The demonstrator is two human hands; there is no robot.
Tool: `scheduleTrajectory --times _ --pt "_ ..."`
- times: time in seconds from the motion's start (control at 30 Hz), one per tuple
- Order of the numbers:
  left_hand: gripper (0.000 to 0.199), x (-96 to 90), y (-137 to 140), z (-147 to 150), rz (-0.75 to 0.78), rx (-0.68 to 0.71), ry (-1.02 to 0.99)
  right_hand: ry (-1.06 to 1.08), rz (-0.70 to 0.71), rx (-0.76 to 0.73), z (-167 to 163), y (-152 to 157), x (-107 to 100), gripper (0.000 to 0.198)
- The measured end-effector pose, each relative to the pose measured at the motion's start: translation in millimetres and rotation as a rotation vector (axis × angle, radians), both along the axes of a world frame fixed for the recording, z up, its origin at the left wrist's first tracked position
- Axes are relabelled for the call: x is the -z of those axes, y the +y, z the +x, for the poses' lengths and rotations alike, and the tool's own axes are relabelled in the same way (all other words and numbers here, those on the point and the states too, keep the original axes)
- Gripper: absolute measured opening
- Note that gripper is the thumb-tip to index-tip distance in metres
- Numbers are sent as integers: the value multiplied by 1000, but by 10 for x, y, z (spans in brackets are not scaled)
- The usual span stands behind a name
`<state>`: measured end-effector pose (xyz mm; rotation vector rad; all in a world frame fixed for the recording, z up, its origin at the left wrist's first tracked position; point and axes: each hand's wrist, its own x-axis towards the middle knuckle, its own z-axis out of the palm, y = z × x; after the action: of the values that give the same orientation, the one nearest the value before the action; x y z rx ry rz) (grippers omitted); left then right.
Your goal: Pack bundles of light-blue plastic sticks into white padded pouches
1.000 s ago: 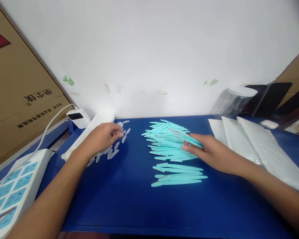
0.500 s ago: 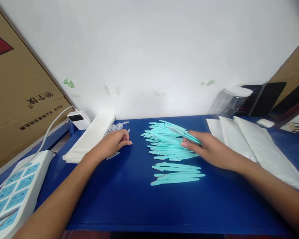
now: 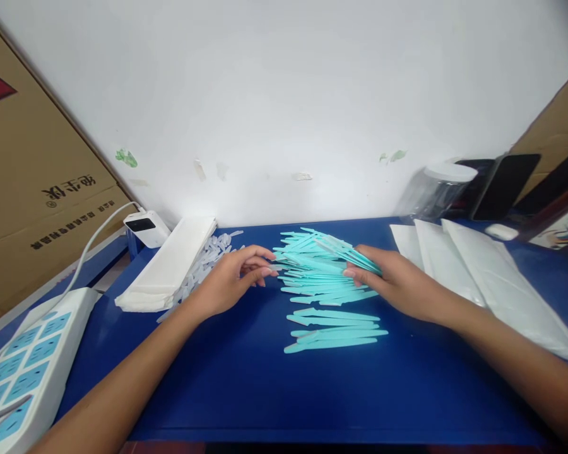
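My right hand (image 3: 376, 274) is closed on a small bundle of turquoise eyebrow razors (image 3: 338, 248), their slim ends pointing left. Below that bundle lies a loose pile of the same razors (image 3: 307, 277), and several more razors (image 3: 336, 334) are laid out in front of it. Close to the pile's left edge, my left hand (image 3: 246, 271) pinches what looks like a translucent blade cap (image 3: 275, 268) between thumb and fingers. Behind the left wrist is a heap of similar caps (image 3: 208, 255), partly hidden by the hand.
A stack of white sheets or sleeves (image 3: 170, 265) lies left of the caps, near a white device with a cable (image 3: 147, 228). A power strip (image 3: 33, 366) sits front left. White packets (image 3: 483, 271), a clear jar (image 3: 442, 192) and a phone (image 3: 505, 189) are on the right.
My left hand has moved right from the cap heap toward the razors, uncovering more of the caps. My right hand stays nearly still with its razors.
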<state>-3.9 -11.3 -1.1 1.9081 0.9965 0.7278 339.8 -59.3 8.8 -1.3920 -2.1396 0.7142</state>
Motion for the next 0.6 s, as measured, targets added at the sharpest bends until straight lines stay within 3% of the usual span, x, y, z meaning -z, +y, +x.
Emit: scheduleTrajectory --times 0.6 --pt "26 -31 -24 19 69 -29 51 -30 72 29 44 50 41 41"
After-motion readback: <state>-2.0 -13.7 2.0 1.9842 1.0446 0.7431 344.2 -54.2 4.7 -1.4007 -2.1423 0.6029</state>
